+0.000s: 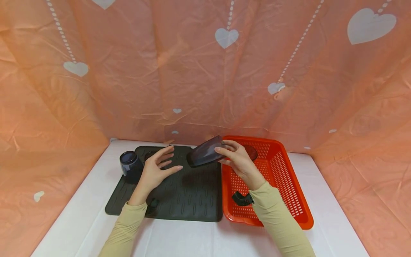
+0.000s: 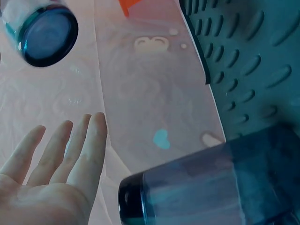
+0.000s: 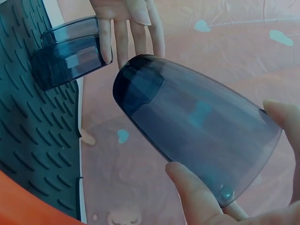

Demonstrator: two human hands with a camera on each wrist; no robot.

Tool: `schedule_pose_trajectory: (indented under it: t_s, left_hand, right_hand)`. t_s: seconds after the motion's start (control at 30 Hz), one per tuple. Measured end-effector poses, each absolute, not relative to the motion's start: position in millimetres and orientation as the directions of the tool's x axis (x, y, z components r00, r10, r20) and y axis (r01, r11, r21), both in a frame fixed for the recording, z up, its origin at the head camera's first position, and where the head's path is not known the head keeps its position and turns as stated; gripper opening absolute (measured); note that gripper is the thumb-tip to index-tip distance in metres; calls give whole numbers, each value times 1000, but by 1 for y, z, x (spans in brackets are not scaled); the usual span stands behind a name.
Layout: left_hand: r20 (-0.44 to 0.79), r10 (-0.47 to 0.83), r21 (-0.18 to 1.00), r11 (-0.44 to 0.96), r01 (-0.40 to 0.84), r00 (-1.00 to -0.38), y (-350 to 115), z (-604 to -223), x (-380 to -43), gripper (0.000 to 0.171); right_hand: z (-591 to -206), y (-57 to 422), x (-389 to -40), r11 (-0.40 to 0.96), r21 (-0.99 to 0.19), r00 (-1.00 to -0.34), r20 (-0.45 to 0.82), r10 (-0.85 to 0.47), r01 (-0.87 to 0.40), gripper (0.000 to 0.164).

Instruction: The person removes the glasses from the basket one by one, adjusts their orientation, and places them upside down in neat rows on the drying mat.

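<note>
Tumbler, one: smoky translucent blue, smooth, tapered, with thick dark base; held tilted above the mat's right part, beside the basket, base toward the left. Right hand: grasping it between thumb and fingers near the rim. Left hand: unclenched, fingers extended, thumb apart, holding nothing. Drying mat: dark, matte, with raised oval ridges. Blue glass: on the mat's left side, base uppermost. Second dark glass: largely hidden behind the left hand. Basket: orange-red, perforated; within, a translucent glass partly covered by the right hand. Backdrop: creased, peach, heart-printed.
</note>
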State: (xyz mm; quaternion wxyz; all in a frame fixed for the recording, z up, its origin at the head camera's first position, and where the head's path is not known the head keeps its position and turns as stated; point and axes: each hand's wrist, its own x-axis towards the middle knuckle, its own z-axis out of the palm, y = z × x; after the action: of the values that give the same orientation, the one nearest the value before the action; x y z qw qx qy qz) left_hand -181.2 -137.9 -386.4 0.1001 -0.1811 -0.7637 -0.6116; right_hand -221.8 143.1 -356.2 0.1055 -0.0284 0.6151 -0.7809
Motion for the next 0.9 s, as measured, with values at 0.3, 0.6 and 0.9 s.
schedule_pose_trajectory:
  t_s: [0.3,0.6,0.9]
  left_hand:
    - [359,201,914,121,387,-911,-127,-391,-185,72]
    - [355,208,928,42,371,-911,-111,-395,-188,71]
    - [340,191,939,-5,345,-921,-96,-397,-189,67]
  right_hand:
    - [-357,139,-222,-230,-963,-975,-92,-202,139,54]
    - [-356,136,-220,-229,-963,-974,-93,-209,141,52]
    - [-357,134,-218,-222,-965,-969,-87,-231,140,52]
